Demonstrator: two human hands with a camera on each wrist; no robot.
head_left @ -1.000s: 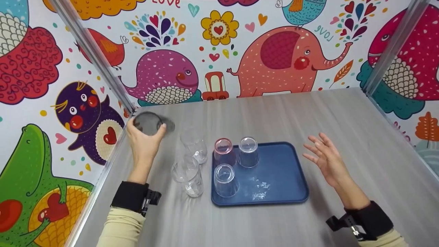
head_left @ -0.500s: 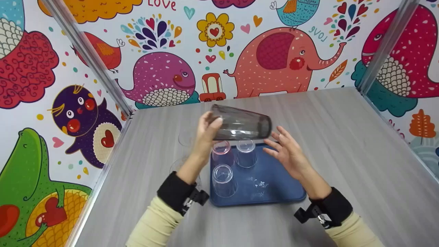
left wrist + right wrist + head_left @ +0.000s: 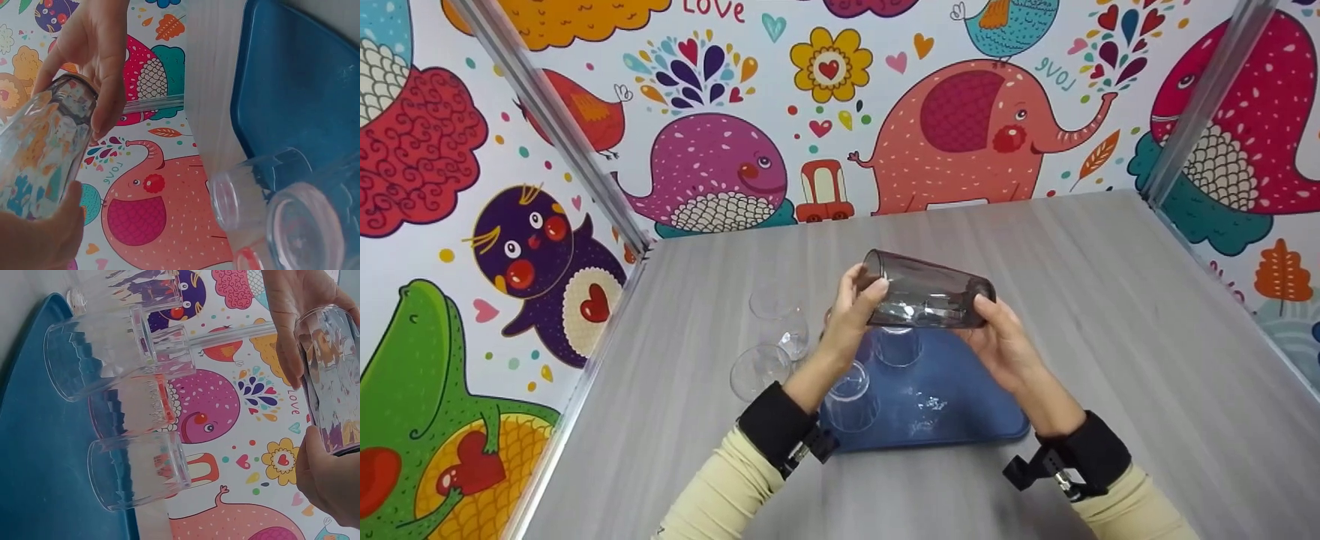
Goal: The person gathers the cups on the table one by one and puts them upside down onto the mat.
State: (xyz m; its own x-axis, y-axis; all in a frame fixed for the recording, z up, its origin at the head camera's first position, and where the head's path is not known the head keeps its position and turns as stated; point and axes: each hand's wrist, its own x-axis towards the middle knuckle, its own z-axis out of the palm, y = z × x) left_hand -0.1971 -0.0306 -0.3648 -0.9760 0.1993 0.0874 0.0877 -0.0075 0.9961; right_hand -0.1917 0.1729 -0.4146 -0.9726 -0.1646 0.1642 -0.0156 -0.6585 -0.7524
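Note:
A smoky grey drinking glass lies on its side in the air above the back of the blue tray. My left hand grips it near its open rim, thumb in front. At its base end, my right hand holds it with the thumb on the near side. In the left wrist view the glass spans both hands. Upside down on the tray stand a clear glass, another clear glass and a pink-tinted glass, the last mostly hidden behind my left hand in the head view.
Left of the tray, a clear glass and a second clear glass stand upright on the grey wood-look table. Cartoon-printed walls enclose the back and sides, with metal corner posts.
My left hand has carried the grey glass from the table's back left rightward over the tray, tipping it sideways. My right hand has moved left and taken hold of its base.

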